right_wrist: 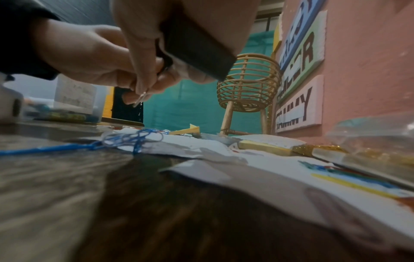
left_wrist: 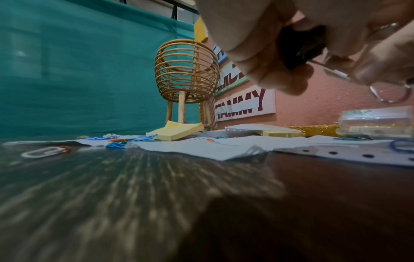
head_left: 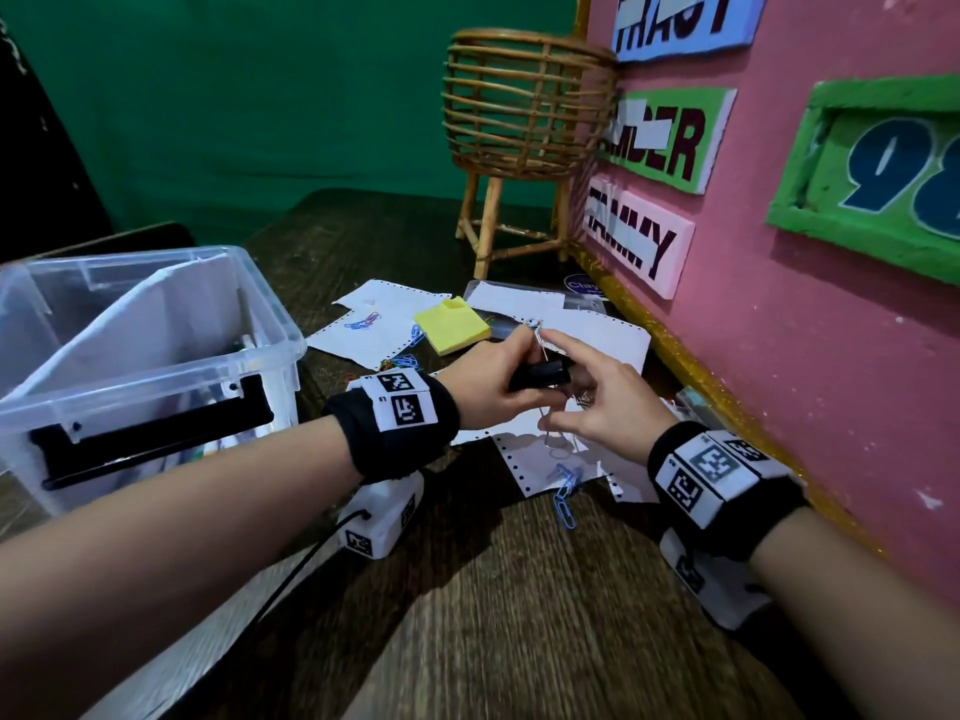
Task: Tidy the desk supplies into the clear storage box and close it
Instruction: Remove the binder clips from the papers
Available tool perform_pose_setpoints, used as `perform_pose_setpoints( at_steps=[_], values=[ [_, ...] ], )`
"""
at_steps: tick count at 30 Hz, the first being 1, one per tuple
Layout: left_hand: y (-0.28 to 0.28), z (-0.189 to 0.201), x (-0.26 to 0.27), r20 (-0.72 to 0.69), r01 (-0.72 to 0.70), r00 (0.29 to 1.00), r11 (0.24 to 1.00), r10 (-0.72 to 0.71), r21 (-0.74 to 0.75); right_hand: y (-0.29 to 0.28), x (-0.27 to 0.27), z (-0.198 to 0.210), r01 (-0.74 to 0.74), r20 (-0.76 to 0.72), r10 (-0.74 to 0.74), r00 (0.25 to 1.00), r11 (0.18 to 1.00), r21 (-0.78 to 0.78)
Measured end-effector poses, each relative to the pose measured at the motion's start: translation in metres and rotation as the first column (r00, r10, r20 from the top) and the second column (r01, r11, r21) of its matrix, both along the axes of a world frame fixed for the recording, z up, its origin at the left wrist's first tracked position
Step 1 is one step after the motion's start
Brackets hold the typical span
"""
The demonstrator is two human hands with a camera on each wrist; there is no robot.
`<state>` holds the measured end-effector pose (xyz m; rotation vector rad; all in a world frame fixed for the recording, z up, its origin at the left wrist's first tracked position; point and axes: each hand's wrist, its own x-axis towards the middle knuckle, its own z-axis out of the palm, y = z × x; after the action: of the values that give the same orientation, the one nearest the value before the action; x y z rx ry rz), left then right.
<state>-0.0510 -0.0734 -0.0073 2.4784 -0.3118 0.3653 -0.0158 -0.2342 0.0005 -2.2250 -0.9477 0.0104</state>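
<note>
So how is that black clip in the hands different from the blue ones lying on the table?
The black binder clip is held above the desk between both hands, left hand and right hand; the blue paper clips lie loose on the wood and paper. The binder clip is a chunky black body with silver wire handles; the paper clips are thin bent wire, linked in a chain. Both are still outside the clear storage box.

Dim, coloured indoor light. Head view sharp at centre, bowed and smeared toward edges. Both wrist views noisy, close fingers out of focus, wooden desk (left_wrist: 112,203) streaked with blur; dark shadows pool in foreground.
</note>
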Motion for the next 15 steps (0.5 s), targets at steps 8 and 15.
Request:
perform_pose_setpoints(
  at_steps=[8, 15],
  values=[
    [-0.0010, -0.0011, -0.0025, 0.040, 0.171, 0.984, 0.979, -0.176, 0.107, 0.0008, 0.0042, -0.0043, -0.008, -0.013, 0.007, 1.000, 0.998, -0.067],
    [-0.0026, 0.0029, -0.0041, 0.135, 0.028, 0.989, 0.982, -0.054, 0.186, -0.0013, 0.0031, -0.0022, 0.101, -0.013, -0.102, 0.995, 0.993, -0.063]
  ],
)
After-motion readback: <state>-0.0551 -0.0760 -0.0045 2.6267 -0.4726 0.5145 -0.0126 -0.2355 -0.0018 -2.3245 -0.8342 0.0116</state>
